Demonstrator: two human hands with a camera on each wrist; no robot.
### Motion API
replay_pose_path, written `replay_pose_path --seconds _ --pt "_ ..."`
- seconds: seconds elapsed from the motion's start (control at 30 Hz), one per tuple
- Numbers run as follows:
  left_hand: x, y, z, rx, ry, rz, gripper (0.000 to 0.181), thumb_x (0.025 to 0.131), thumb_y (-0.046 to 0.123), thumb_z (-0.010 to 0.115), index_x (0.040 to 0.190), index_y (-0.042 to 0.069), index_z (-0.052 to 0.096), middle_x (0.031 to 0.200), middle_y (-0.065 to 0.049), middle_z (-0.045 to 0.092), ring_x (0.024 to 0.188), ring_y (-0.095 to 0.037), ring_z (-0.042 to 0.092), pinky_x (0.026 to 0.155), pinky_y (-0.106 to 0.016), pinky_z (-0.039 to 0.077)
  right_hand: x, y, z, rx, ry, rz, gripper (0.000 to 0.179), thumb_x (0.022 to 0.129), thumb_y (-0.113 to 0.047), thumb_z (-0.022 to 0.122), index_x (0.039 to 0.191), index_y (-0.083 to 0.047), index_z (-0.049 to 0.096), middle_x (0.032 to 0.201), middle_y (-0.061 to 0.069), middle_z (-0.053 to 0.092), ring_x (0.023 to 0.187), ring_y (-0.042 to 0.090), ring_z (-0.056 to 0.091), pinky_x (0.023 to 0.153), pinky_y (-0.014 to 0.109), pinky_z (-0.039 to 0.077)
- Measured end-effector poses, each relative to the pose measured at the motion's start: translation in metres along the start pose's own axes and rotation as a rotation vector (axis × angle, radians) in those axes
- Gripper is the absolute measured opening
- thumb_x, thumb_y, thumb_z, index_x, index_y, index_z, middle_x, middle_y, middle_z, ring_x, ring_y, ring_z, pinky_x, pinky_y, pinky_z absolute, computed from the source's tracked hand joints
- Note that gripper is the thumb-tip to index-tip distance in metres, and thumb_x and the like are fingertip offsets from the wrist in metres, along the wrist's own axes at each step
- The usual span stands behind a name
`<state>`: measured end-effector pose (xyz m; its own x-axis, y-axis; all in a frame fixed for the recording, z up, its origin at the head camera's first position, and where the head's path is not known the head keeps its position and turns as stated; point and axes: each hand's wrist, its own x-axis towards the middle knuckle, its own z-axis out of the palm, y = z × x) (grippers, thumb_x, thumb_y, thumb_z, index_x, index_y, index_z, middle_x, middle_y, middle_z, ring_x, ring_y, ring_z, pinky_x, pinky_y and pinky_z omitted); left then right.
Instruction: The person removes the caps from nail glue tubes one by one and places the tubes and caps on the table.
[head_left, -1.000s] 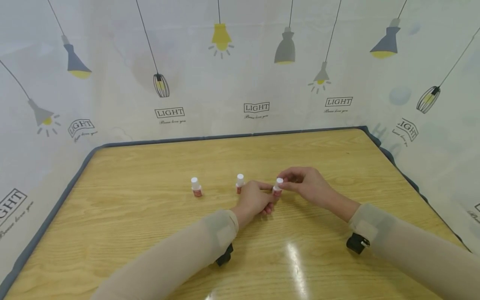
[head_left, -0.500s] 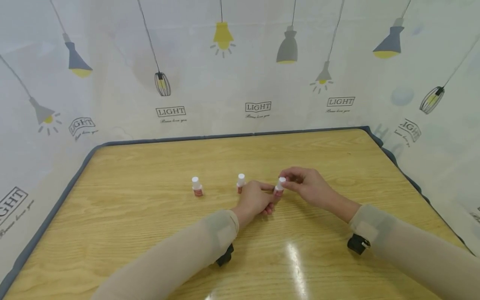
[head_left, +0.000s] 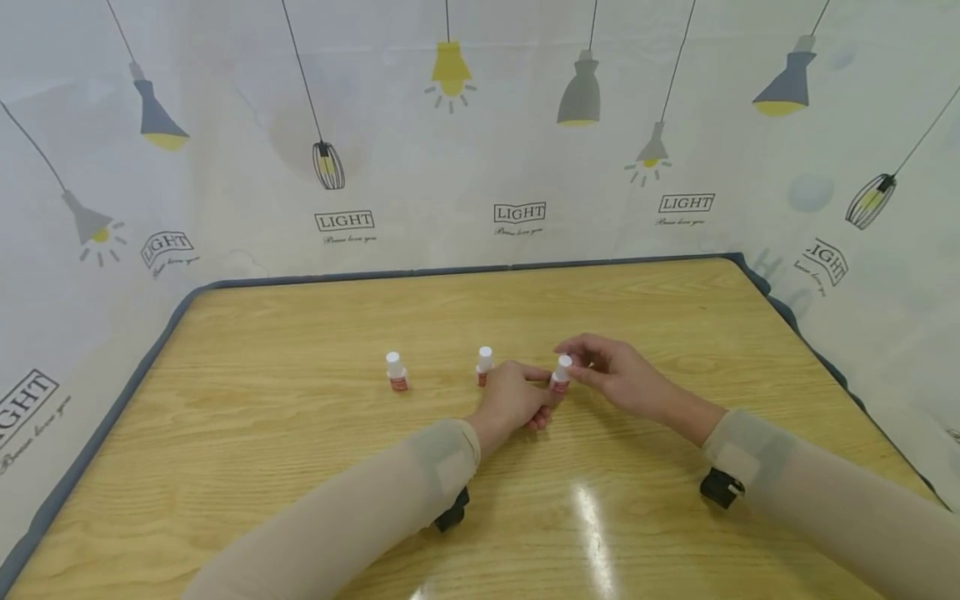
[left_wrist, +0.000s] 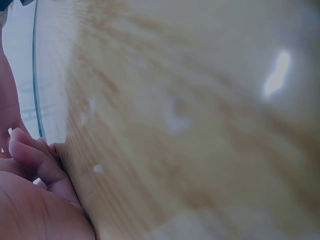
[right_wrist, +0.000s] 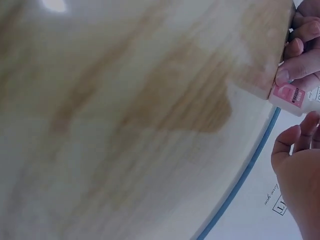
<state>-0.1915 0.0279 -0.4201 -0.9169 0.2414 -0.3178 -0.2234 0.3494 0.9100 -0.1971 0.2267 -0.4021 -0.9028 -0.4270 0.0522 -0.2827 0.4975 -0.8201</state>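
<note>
A way through between the leftmost bottle (head_left: 397,375) and the middle bottle (head_left: 484,358)
It runs toward the far edge of the bench (head_left: 225,467), where a printed backdrop (head_left: 420,200) rises; toward the right edge, left fingers (head_left: 532,373), rightmost bottle (head_left: 560,382) and right fingers (head_left: 588,378) together bar the way.

A screened workspace: lamp-print sheeting (head_left: 420,167) lines three sides of a wooden table (head_left: 285,350).

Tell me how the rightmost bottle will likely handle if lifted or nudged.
The rightmost bottle is small, so probably light. It looks undented where the left hand pinches it, suggesting a stiff body. Tall and narrow, it might tip if nudged near the cap.
</note>
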Motion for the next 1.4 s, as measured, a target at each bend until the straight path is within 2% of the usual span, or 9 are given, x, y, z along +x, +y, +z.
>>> replay_pose_path --seconds 0.13,0.3,0.43,0.63,0.97,1.07,1.17,1.3,1.4 --pt "0.0003 0.0001 -0.0014 0.003 0.004 0.000 0.031 0.099 0.012 0.077 0.129 0.004 0.076 0.059 0.000 0.064 0.046 -0.006 0.058 0.045 -0.016 0.049 0.0002 -0.0016 0.0029 0.049 0.035 0.058 0.035 0.103 -0.018 0.073 0.130 0.000 0.063 0.102 0.011 0.064 0.089 0.017 0.063 0.072 0.025 0.051" --pt "0.0005 -0.0002 -0.0015 0.009 -0.002 -0.001 0.031 0.100 0.014 0.076 0.130 0.004 0.076 0.059 -0.001 0.064 0.047 -0.007 0.058 0.045 -0.016 0.049 0.0007 0.0029 0.0065 0.046 0.079 0.082 0.022 0.102 -0.021 0.074 0.117 -0.005 0.069 0.096 0.009 0.065 0.082 0.015 0.061 0.067 0.025 0.049" --pt "0.0007 -0.0002 -0.0006 0.013 -0.001 -0.009 0.034 0.100 0.016 0.077 0.132 0.005 0.075 0.059 -0.001 0.064 0.046 -0.007 0.058 0.045 -0.017 0.049 0.0003 0.0045 0.0070 0.052 0.091 0.062 0.019 0.104 -0.018 0.072 0.117 -0.004 0.071 0.096 0.009 0.065 0.081 0.013 0.060 0.069 0.025 0.051" --pt "0.0001 0.0007 -0.0011 0.004 0.000 -0.019 0.034 0.099 0.016 0.078 0.131 0.005 0.075 0.058 0.000 0.063 0.046 -0.006 0.058 0.045 -0.017 0.050 0.0000 0.0020 0.0057 0.067 0.060 0.024 0.024 0.105 -0.012 0.068 0.124 0.003 0.069 0.104 0.014 0.067 0.091 0.012 0.063 0.081 0.023 0.057" --pt "0.0015 0.0007 -0.0010 -0.014 -0.014 -0.029 0.031 0.098 0.015 0.079 0.128 0.005 0.077 0.058 -0.001 0.063 0.046 -0.007 0.058 0.045 -0.017 0.050 0.0013 0.0059 0.0042 0.058 -0.002 -0.040 0.027 0.108 -0.006 0.061 0.133 0.004 0.064 0.111 0.015 0.065 0.097 0.016 0.058 0.083 0.023 0.051" --pt "0.0020 0.0002 -0.0008 -0.001 -0.012 -0.023 0.031 0.099 0.014 0.078 0.128 0.005 0.077 0.059 -0.001 0.064 0.046 -0.007 0.058 0.045 -0.017 0.050 0.0019 0.0055 0.0049 0.082 -0.009 -0.020 0.035 0.106 -0.008 0.065 0.138 0.004 0.059 0.110 0.015 0.063 0.095 0.017 0.058 0.079 0.024 0.050" --pt "0.0028 -0.0006 -0.0005 0.008 -0.004 -0.016 0.032 0.099 0.013 0.077 0.130 0.003 0.076 0.058 -0.001 0.064 0.046 -0.006 0.058 0.044 -0.017 0.050 0.0028 0.0049 0.0069 0.102 0.008 0.025 0.038 0.104 -0.014 0.071 0.136 0.003 0.058 0.109 0.013 0.062 0.094 0.017 0.062 0.077 0.024 0.052" --pt "0.0032 -0.0012 -0.0006 0.005 -0.001 -0.010 0.031 0.099 0.011 0.077 0.129 0.003 0.076 0.059 -0.001 0.064 0.046 -0.007 0.058 0.044 -0.017 0.050 0.0035 0.0046 0.0083 0.092 0.048 0.069 0.028 0.103 -0.016 0.073 0.124 0.000 0.064 0.106 0.012 0.065 0.096 0.018 0.066 0.079 0.024 0.054" --pt "0.0026 -0.0014 -0.0009 -0.001 -0.005 -0.015 0.031 0.099 0.012 0.077 0.129 0.004 0.076 0.060 -0.001 0.064 0.047 -0.007 0.058 0.045 -0.017 0.050 0.0038 0.0041 0.0080 0.073 0.064 0.079 0.023 0.103 -0.015 0.072 0.120 -0.001 0.068 0.104 0.012 0.068 0.097 0.019 0.069 0.081 0.025 0.056"
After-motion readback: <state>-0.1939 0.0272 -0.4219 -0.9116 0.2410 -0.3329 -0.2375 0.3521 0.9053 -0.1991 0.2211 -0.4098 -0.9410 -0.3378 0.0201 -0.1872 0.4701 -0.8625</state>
